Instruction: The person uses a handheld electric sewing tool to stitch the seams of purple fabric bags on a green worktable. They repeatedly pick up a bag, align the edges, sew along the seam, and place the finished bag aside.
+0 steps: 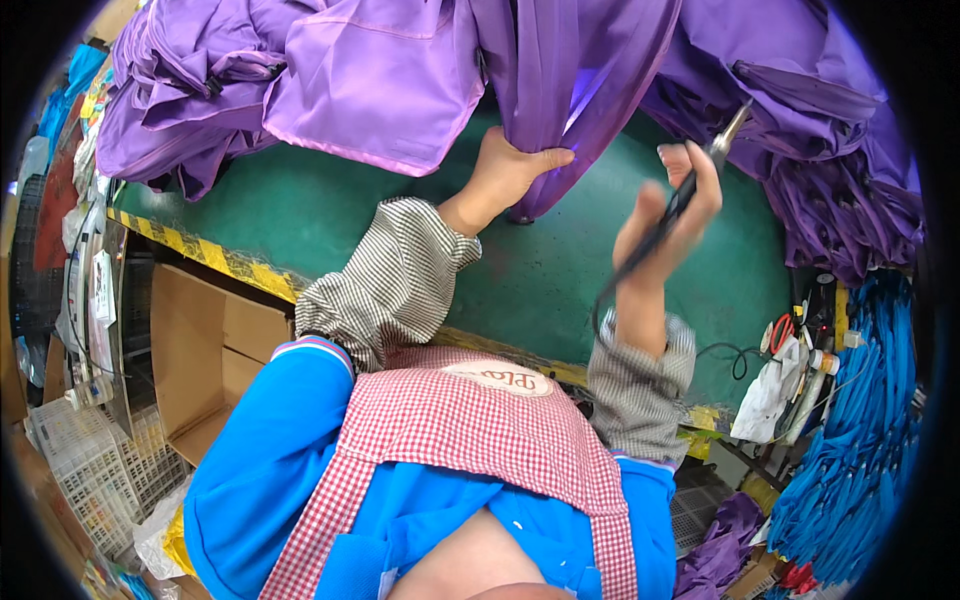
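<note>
My left hand point(503, 178) is closed on the lower end of a purple fabric piece point(620, 90), with the thumb on top. The cloth hangs down in long folds toward the green tabletop point(530, 285). To the right of it, my right hand point(680, 225) grips a soldering iron point(722, 142) by its black handle. Its pointed metal tip faces up and to the right, apart from the held cloth and close to the purple pile on the right. A dark cord trails from the handle. Some fingers of the right hand are smeared by motion.
Purple fabric piles lie at the far left point(210, 90) and far right point(830, 140). Yellow-black tape point(215, 255) marks the table's near edge. An open cardboard box point(225, 340) stands below at left. Blue straps point(850, 430) hang at right, near red-handled scissors point(781, 332).
</note>
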Demonstrator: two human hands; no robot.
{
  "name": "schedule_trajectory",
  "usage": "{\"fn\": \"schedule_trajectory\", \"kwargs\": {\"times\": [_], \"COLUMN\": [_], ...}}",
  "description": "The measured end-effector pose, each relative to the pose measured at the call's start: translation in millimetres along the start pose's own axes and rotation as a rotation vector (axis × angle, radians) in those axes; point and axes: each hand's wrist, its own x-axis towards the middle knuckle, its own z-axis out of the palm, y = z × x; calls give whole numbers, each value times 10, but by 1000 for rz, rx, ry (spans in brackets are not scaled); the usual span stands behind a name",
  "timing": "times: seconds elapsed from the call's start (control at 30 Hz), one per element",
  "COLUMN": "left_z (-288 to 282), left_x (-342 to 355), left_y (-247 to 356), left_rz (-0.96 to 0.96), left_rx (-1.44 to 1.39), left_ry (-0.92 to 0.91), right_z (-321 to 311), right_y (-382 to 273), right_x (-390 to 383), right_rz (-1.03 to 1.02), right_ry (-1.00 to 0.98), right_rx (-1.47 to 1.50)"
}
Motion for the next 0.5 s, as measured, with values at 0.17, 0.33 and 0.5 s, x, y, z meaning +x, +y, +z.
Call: {"fn": "schedule_trajectory", "kwargs": {"times": [0.17, 0.33, 0.5], "left_z": [40, 73, 70], "left_x": [10, 23, 27], "left_y": [21, 13, -6], "left_rz": [52, 17, 30], "left_rx": [-4, -31, -35], "left_ry": [-46, -47, -55], "right_z": [-339, -312, -231], "right_y": [-267, -210, -176], "right_x": [-473, -521, -490], "right_rz": [-53, -111, -96], "right_ry": [-85, -170, -232], "right_rx": [95, 19, -19]}}
